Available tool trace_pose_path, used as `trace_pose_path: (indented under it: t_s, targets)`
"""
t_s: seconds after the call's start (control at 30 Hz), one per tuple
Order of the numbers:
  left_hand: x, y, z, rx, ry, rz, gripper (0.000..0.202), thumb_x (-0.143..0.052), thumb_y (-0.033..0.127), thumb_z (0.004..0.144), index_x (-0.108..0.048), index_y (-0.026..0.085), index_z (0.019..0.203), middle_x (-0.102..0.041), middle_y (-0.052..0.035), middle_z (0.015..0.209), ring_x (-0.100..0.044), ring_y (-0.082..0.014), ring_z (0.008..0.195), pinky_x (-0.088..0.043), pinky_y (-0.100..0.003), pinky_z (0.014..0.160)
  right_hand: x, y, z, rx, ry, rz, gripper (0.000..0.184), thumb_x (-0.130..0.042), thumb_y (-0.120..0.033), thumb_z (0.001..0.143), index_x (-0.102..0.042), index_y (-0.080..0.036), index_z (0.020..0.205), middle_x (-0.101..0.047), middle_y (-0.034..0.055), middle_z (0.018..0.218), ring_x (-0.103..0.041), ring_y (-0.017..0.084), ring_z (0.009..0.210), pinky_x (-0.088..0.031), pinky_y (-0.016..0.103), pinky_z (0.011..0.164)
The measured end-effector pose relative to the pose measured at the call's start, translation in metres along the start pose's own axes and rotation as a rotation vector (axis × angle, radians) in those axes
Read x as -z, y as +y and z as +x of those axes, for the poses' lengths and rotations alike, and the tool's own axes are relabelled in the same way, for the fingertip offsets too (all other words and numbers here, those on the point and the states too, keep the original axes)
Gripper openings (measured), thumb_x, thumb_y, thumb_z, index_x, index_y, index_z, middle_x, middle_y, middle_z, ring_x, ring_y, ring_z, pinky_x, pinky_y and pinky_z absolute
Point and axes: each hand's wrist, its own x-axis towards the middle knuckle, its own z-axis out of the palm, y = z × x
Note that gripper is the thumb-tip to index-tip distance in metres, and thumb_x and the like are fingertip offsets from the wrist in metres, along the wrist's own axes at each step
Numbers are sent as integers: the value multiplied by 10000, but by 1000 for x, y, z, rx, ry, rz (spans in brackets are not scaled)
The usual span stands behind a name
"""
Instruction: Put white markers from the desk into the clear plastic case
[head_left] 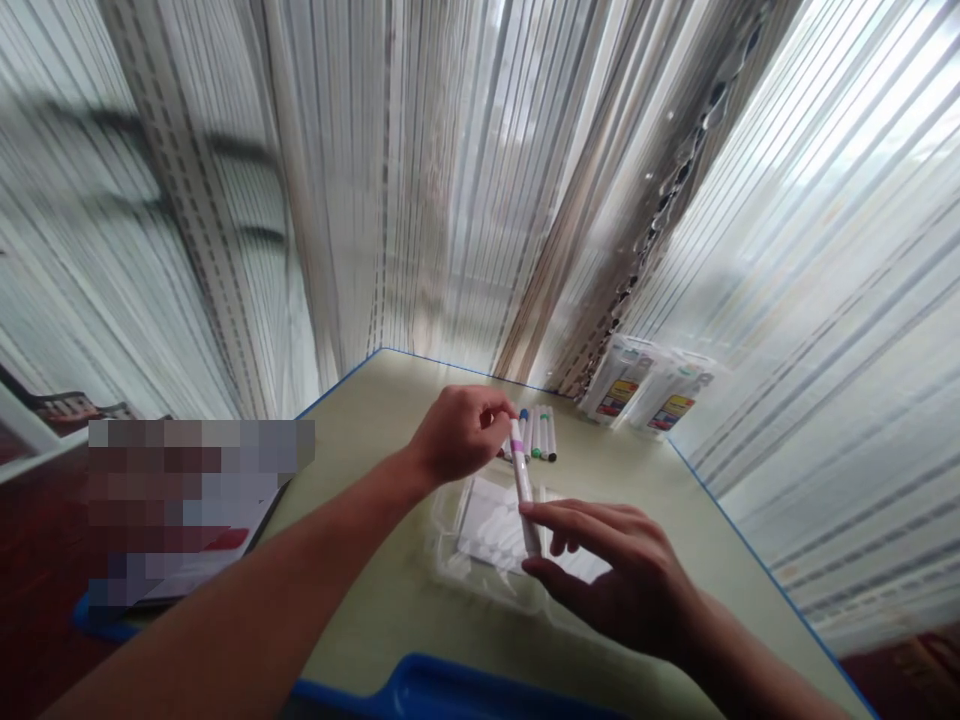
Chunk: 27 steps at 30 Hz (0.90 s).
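My left hand (457, 432) pinches the far end of a white marker (522, 480) with a pink band. My right hand (615, 575) grips the near end of that same marker between thumb and fingers. The marker is held just above a clear plastic pouch (480, 545) lying on the pale green table (390, 600). Several more white markers (541, 432), capped blue, green and dark, lie side by side just beyond my left hand.
Two packaged marker sets (652, 395) stand at the back right corner against striped sheer curtains (480, 180). A blurred-out item (187, 500) lies at the table's left edge. A blue edge (450, 690) runs along the near side.
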Motion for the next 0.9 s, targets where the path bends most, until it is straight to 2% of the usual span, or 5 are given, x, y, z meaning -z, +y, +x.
trace_pose_path:
  t_s: [0.2,0.3,0.53,0.73,0.9]
  targets:
    - [-4,-4,-1,-6,-94,174,200,-549,140,764,-722,151,665,-596,-1,529,-476,-117,496,-314,-241,510,3,-4,0,6,-51,58,436,-672,-164,888,-595,-206,1314,-762,35,917,-685,123,652,-526,230,624]
    - [-6,-5,-2,9,-144,250,193,-551,168,765,-717,158,668,-622,-7,564,-507,-128,536,-332,-247,530,4,-6,0,-12,-85,87,378,-682,-167,882,-629,-194,1255,-761,39,923,-681,118,658,-518,221,630]
    - [-3,-19,1,34,-182,342,197,-544,227,814,-723,167,757,-708,-54,755,-612,-172,686,-406,-283,640,5,-7,1,-111,-157,155,329,-673,-187,891,-656,-200,1219,-701,2,762,-645,118,611,-492,233,614]
    - [-1,-18,0,14,-319,354,210,-630,356,811,-737,176,794,-726,-58,808,-642,-177,722,-455,-277,682,9,-12,3,-116,-238,214,318,-651,-168,896,-651,-204,1212,-727,12,824,-633,109,625,-477,221,603]
    - [1,-14,-1,6,-415,378,188,-649,305,803,-763,157,821,-741,-72,816,-653,-183,740,-460,-275,681,11,-10,2,-120,-259,215,301,-644,-159,891,-655,-199,1189,-709,7,774,-624,117,622,-471,235,605]
